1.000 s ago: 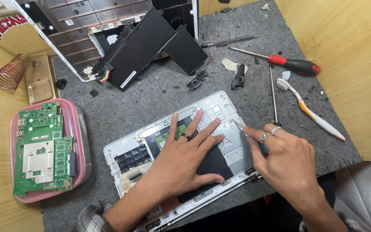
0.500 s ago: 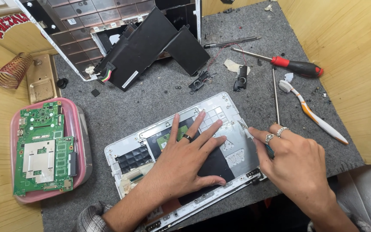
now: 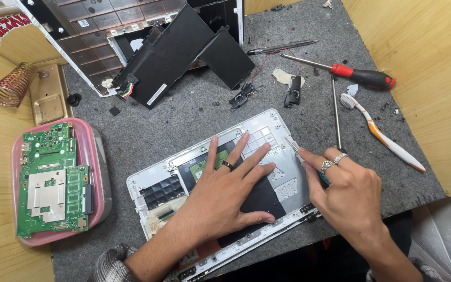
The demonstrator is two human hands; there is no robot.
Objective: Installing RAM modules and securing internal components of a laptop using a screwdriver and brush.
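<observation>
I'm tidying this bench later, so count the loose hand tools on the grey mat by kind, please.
Red-handled screwdriver: 1
Bare thin metal rod: 1
White and orange toothbrush: 1
Dark slim pen-shaped tool: 1
Small teal-handled tool in the right hand: 1
Total: 5

Bright, even overhead light, warm cast from the wooden walls (image 3: 434, 78), soft short shadows under the left hand (image 3: 225, 193) and right hand (image 3: 348, 196), mild glare on the white laptop shell (image 3: 267, 125), sharp focus throughout, slight wide-angle bending at the edges
</observation>
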